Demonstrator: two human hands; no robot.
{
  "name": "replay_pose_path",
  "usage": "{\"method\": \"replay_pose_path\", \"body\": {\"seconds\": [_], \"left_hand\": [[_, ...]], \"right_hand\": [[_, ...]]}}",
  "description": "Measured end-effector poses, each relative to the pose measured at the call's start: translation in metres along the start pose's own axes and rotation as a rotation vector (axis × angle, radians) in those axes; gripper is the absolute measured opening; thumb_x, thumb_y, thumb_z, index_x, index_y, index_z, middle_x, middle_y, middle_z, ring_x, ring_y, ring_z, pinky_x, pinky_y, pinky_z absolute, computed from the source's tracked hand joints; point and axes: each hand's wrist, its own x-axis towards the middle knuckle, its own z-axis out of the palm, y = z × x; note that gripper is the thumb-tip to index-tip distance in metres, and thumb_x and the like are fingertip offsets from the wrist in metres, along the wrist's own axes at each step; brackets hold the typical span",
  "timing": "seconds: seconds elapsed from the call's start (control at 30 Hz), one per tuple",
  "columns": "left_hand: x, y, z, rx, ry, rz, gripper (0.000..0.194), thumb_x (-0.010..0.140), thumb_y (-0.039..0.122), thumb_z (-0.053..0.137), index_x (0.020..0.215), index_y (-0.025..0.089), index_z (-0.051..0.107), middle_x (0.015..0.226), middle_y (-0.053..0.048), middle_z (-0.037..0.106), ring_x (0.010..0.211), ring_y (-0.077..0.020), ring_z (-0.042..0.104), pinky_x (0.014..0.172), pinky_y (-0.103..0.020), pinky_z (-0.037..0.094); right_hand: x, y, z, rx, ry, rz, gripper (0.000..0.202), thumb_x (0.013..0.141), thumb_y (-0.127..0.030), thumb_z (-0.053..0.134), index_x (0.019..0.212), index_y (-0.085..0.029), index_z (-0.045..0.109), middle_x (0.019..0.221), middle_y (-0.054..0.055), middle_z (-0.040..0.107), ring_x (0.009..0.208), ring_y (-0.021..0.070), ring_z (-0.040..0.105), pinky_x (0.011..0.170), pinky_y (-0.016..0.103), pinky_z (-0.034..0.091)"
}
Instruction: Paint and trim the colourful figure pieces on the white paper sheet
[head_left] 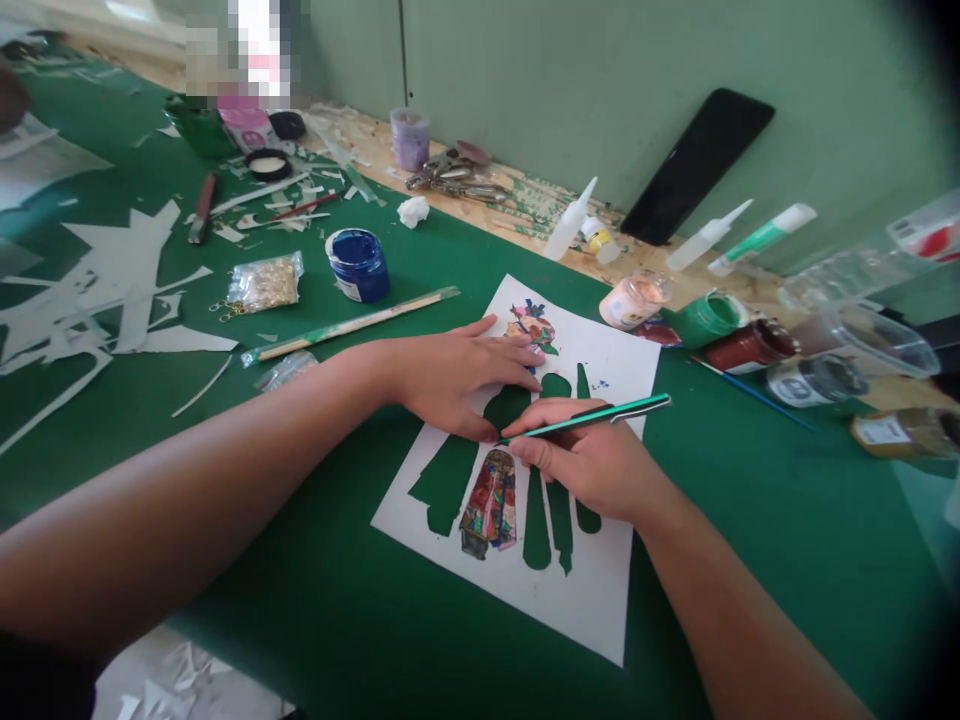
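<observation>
A white paper sheet [592, 610] lies on the green table, with several cut-out openings through which the green shows. Coloured patterned pieces remain on it: a dress-like figure [491, 505] near its lower part and a smaller floral figure [534, 328] near its top. My left hand [469, 375] presses flat on the sheet with fingers spread, partly covering it. My right hand [589, 455] is closed around a slim green-and-black craft knife [592, 415]. Its tip points left, down at the paper just above the dress-like figure, beside my left thumb.
Jars of paint, blue [358, 265], green [709, 318] and dark red [752, 345], stand around the sheet. A thin paintbrush [757, 395] lies at right. Paper scraps [142, 290] cover the left side. Wrapped sticks [352, 325] and a bag of metal rings [264, 280] lie nearby. A black phone [697, 165] leans on the wall.
</observation>
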Motion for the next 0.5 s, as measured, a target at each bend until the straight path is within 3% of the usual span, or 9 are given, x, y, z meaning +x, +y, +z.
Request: {"method": "replay_pose_path", "body": {"seconds": [0.33,0.5], "left_hand": [[0.0007,0.0003,-0.0005,-0.014,0.002,-0.012,0.072,0.076,0.044,0.077,0.142,0.027,0.055,0.16,-0.005,0.039,0.151,-0.0354,0.027,0.125,-0.057,0.001],[0.001,0.001,-0.0004,0.04,-0.037,-0.026,0.073,0.078,0.046,0.074,0.145,0.028,0.05,0.163,-0.003,0.034,0.153,-0.0335,0.022,0.125,-0.055,-0.001]], "right_hand": [[0.0028,-0.002,0.0003,-0.005,-0.036,-0.031,0.009,0.088,-0.028,0.069,0.087,-0.021,0.075,0.082,0.003,0.073,0.071,0.0179,0.069,0.066,0.031,0.057],[0.0021,-0.0003,0.0002,-0.02,-0.031,-0.044,0.009,0.088,-0.028,0.069,0.086,-0.021,0.075,0.084,0.004,0.073,0.076,0.0191,0.068,0.067,0.032,0.056]]}}
